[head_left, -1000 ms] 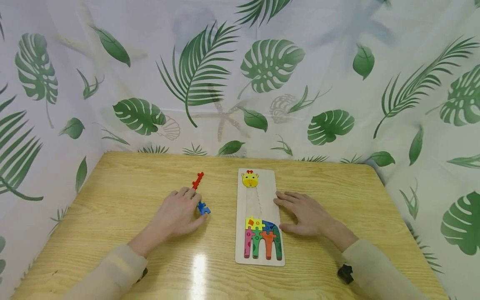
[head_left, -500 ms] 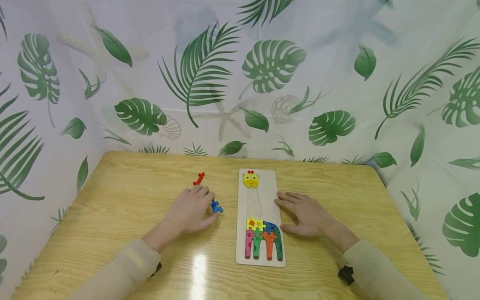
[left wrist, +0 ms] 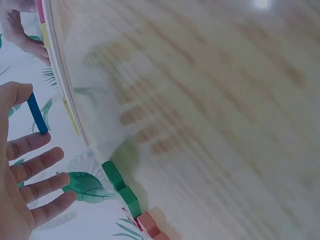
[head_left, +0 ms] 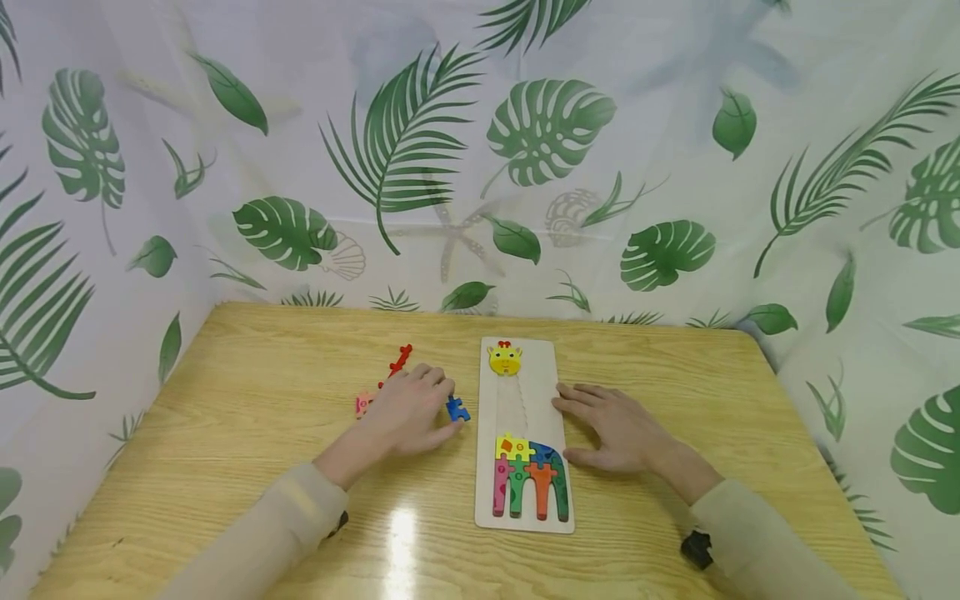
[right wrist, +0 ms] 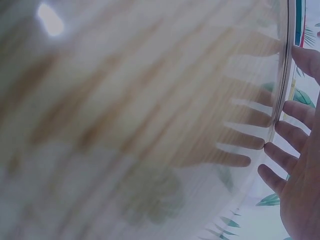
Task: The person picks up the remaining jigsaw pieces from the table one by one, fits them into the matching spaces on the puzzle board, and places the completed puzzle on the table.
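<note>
My left hand [head_left: 405, 412] pinches a blue puzzle piece [head_left: 457, 409] between thumb and index finger, just left of the board. In the left wrist view this piece [left wrist: 37, 114] is edge-on and the other fingers are spread. The giraffe puzzle board [head_left: 540, 383] bears a yellow giraffe head [head_left: 505, 360] at its far end and joined body and leg pieces [head_left: 517, 450] at its near end; a bare neck recess lies between. My right hand [head_left: 611, 429] touches the board's right edge with fingertips and thumb, its fingers [right wrist: 295, 134] fairly straight.
A red puzzle piece [head_left: 401, 358] lies beyond my left hand, and a pink one [head_left: 363, 404] to its left. The left wrist view also shows a green piece [left wrist: 121, 190] on the wooden table [head_left: 247, 392], hidden from the head view. A leaf-print cloth [head_left: 465, 167] hangs behind.
My left hand has moved right toward the board with the blue puzzle piece, away from the red piece, uncovering the pink piece. The right hand and the board have stayed in place.
</note>
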Demonstrator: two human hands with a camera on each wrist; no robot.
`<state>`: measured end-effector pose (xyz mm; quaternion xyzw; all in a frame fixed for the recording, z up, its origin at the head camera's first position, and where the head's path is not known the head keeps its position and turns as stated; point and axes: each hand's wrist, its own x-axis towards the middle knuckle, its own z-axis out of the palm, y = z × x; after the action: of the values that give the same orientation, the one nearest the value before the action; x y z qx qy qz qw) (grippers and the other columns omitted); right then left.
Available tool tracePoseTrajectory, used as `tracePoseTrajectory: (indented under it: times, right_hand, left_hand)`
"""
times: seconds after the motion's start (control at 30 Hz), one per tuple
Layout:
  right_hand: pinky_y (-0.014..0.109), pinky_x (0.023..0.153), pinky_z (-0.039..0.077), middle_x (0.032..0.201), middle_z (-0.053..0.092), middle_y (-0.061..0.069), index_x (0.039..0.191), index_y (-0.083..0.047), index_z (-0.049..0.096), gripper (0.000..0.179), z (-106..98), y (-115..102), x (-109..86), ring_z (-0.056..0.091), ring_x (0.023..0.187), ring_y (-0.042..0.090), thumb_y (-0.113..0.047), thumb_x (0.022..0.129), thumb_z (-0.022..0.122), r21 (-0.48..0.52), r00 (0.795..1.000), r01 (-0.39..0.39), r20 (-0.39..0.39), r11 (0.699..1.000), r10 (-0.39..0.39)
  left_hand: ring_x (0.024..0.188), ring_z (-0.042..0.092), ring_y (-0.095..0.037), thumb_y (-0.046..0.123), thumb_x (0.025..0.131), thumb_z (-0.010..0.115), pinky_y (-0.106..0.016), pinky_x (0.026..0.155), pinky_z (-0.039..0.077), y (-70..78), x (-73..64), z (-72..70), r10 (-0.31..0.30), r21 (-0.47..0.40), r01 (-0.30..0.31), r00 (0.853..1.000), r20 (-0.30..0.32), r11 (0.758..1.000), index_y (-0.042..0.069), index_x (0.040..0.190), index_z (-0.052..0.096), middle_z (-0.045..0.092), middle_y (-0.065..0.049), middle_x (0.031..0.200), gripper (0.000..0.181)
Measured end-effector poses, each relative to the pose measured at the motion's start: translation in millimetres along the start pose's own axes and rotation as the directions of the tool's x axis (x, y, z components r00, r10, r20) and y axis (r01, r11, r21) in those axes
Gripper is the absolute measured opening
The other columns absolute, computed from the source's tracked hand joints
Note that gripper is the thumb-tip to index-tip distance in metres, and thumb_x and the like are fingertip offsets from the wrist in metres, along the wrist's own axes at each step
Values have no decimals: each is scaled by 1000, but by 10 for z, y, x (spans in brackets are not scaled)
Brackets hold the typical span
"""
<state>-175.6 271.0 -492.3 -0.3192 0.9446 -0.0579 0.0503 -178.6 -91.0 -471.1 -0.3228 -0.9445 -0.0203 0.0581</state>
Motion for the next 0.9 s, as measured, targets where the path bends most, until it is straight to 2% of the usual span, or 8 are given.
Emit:
tracePoseTrajectory:
  times: [0.17, 0.47, 0.9]
  right_hand:
    - [67, 118, 42, 166, 47, 10, 156, -17, 53, 78, 8, -2, -4, 48, 150, 41, -64, 94, 62, 3, 1000, 1, -1, 1000, -1]
    - [66, 119, 41, 167, 47, 9, 156, -18, 52, 78, 6, 8, 9, 47, 151, 40, -64, 94, 62, 1, 1000, 2, 1, 1000, -2]
    - [66, 119, 41, 167, 46, 9, 157, -18, 52, 79, 13, 16, 6, 47, 151, 40, -65, 94, 61, -8, 1000, -7, 13, 1000, 7]
  left_hand:
    - [115, 65, -26, 60, 99, 61, -41, 92, 60, 20, 57, 20, 28, 13, -29, 999, 18, 999, 13, 116, 68, 71, -6, 121, 51]
    - [120, 65, -26, 63, 99, 58, -42, 95, 59, 33, 169, 70, 41, 29, -43, 997, 69, 999, 13, 123, 68, 70, -6, 129, 57]
    - [121, 66, -25, 63, 100, 58, -42, 97, 58, 58, 276, 79, 70, 42, -74, 994, 82, 996, 13, 128, 66, 70, -6, 131, 57]
